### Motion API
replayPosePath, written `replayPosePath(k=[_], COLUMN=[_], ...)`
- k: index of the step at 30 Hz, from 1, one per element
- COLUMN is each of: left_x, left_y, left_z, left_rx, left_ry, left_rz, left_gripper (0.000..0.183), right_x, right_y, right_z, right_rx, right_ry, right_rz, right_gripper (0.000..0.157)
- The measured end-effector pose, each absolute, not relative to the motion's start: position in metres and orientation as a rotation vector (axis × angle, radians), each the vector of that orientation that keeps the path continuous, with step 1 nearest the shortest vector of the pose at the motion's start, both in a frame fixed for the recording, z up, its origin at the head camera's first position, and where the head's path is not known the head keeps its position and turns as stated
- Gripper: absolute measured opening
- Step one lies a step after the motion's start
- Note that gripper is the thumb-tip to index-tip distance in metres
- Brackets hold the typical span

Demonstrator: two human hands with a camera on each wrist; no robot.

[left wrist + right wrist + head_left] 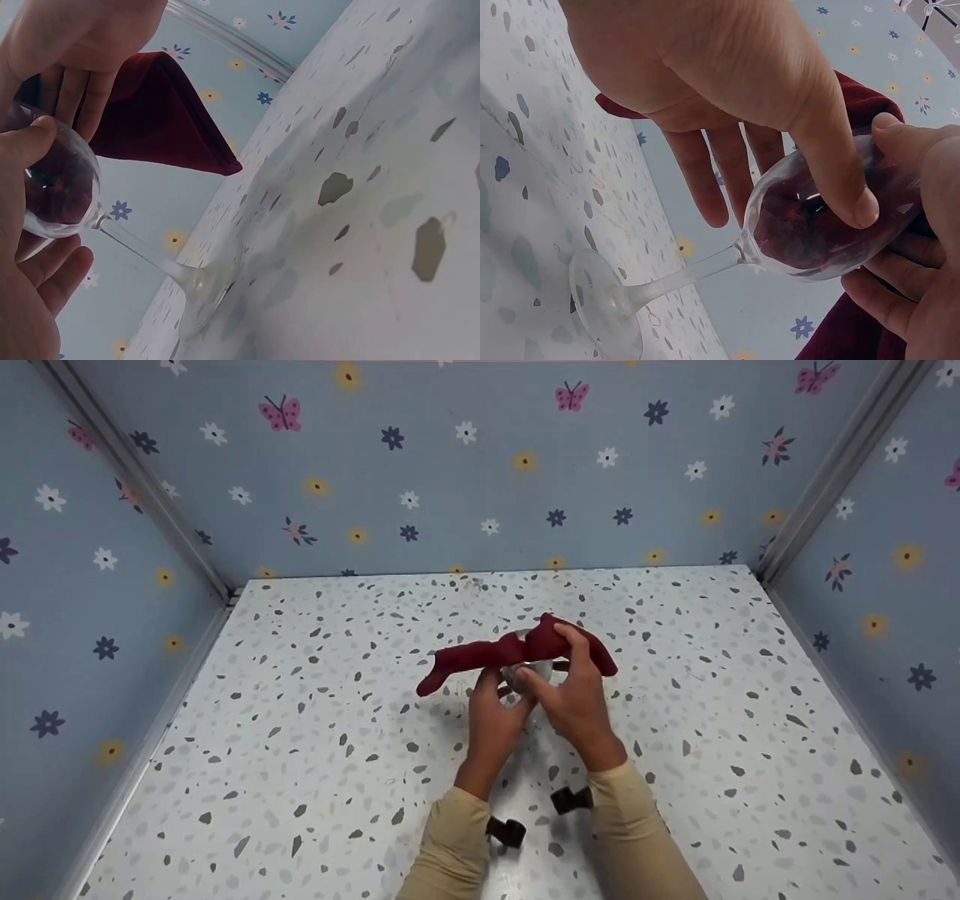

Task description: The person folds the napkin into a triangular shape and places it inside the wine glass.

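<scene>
A clear stemmed wine glass (817, 259) stands between my two hands, its base (206, 296) close over the tabletop. My left hand (495, 720) holds the bowl, thumb across its near side and fingers behind, as the right wrist view shows. A dark red cloth (469, 655) drapes across the top of the glass, its ends hanging out to both sides. Dark red shows through the bowl. My right hand (581, 701) grips the cloth near the rim, index finger over the fabric and thumb toward the glass. The cloth hides much of the rim in the head view.
The white speckled tabletop (300, 750) extends around the hands. A blue flowered panel (480, 472) rises at the back, with similar panels left and right. Black wrist-camera mounts (506, 832) stick out from the beige sleeves (454, 840).
</scene>
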State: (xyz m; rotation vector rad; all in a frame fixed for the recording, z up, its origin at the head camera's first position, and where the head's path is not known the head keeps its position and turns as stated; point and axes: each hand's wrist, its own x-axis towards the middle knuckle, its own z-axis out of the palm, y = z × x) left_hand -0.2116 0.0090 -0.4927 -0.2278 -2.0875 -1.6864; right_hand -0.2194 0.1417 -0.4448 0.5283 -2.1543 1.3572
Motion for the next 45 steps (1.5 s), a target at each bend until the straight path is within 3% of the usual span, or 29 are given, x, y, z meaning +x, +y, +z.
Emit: replayPosePath(k=[14, 24, 28, 45], left_x=[-0.212, -0.218, -0.220, -0.224], left_y=[0.015, 0.018, 0.018, 0.021], left_z=[-0.495, -0.491, -0.493, -0.494], left_rx=[-0.181, -0.195, -0.221, -0.197], left_ry=[-2.072, -2.060, -2.037, -1.989], left_rz=[-1.654, -1.687, -1.708, -1.777], left_gripper=[0.053, 0.061, 0.061, 0.060], right_x=[-0.220, -0.226, -0.226, -0.225], right_y=[0.144, 0.151, 0.152, 0.154], right_z=[-0.445, -0.445, -0.447, -0.450], right_rx=[0.497, 0.484, 0.467, 0.391], right_ry=[-2.165, -1.975, -1.948, -1.961], right_rz=[1.321, 1.244, 1.222, 1.235], right_gripper=[0.077, 0.045, 0.040, 0.038])
